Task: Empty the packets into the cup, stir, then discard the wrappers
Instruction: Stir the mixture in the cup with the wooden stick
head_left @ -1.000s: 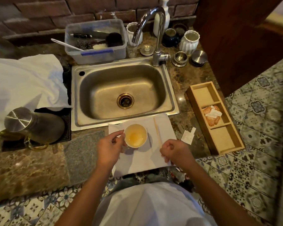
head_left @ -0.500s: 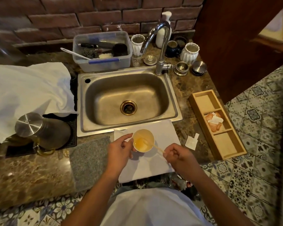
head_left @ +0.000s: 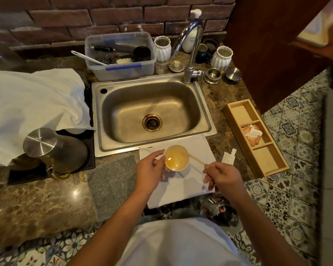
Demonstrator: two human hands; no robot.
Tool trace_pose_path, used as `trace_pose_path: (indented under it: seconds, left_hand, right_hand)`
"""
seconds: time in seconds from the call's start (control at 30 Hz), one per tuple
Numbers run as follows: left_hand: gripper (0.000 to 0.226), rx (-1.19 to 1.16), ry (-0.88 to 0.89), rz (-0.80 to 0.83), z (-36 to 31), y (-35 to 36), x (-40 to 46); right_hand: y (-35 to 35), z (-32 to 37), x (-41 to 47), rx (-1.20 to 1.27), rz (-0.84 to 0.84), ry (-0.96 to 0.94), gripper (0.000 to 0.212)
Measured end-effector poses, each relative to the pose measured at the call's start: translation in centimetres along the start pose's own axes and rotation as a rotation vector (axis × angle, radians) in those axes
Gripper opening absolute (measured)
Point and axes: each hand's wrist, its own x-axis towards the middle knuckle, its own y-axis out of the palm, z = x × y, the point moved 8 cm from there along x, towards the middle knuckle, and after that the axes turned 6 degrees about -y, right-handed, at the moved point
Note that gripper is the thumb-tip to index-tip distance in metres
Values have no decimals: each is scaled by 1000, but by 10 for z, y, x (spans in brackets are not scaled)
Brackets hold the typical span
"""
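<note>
A small white cup (head_left: 176,158) of amber liquid stands on a white napkin (head_left: 181,187) in front of the sink. My left hand (head_left: 152,169) grips the cup's left side. My right hand (head_left: 220,176) pinches a thin wooden stir stick (head_left: 195,159) whose far end dips into the liquid. A torn white wrapper (head_left: 228,157) lies on the counter just right of the napkin. More packets (head_left: 252,134) sit in the middle compartment of a wooden tray (head_left: 236,121).
A steel sink (head_left: 152,114) with a tap (head_left: 190,52) lies beyond the cup. A metal kettle (head_left: 54,148) stands at the left beside a white cloth (head_left: 33,104). A plastic tub (head_left: 121,54) and white jars (head_left: 221,57) line the back. A grey mat (head_left: 112,181) lies left of the napkin.
My right hand picked the stir stick up off the napkin and put its tip into the cup. My left hand has kept hold of the cup.
</note>
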Motion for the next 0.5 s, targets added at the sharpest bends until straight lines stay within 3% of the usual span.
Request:
trace_pose_path:
  seconds: [0.17,0.3,0.5]
  left_hand:
    - [28,23,-3,44,7,-1,3]
    - [27,-6,-14,54,4,-3,4]
    - [25,-118,-65,51,6,-1,1]
  right_hand:
    - [-12,5,9,-96,-210,8,17]
    - [-12,20,16,-225,-241,-87,17]
    - [-19,30,27,-142,-271,-140,10]
